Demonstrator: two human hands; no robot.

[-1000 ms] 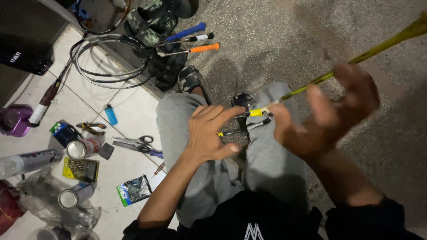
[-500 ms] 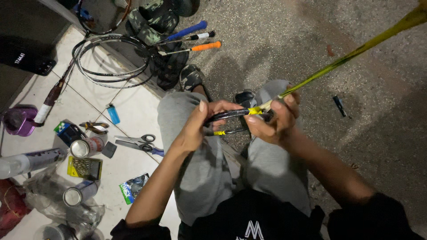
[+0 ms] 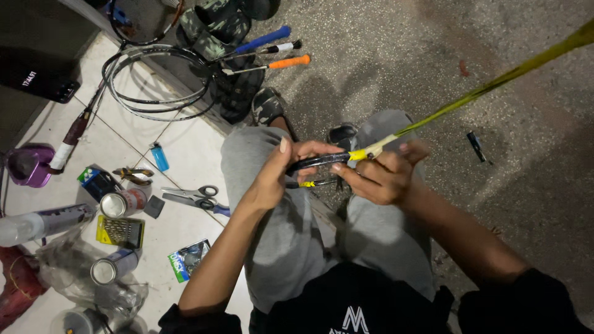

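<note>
The person sits with grey-trousered knees up, and both hands meet just above them on a racket handle, dark and bare at its near end. The left hand has its fingers curled shut around that dark handle, thumb raised. The right hand grips the same handle just beyond, fingers closed where a yellow band meets a pale strip. From that band a long yellow-green grip tape runs taut up and away to the top right corner of the view (its far end is out of sight).

To the left of the handle, on the pale tiled floor, lie scissors, and farther left a blue lighter, small pliers, and two tins. Beyond the handle, several rackets lie stacked, their grips blue, white and orange. To the right of the handle, a small dark object rests on the rough grey ground.
</note>
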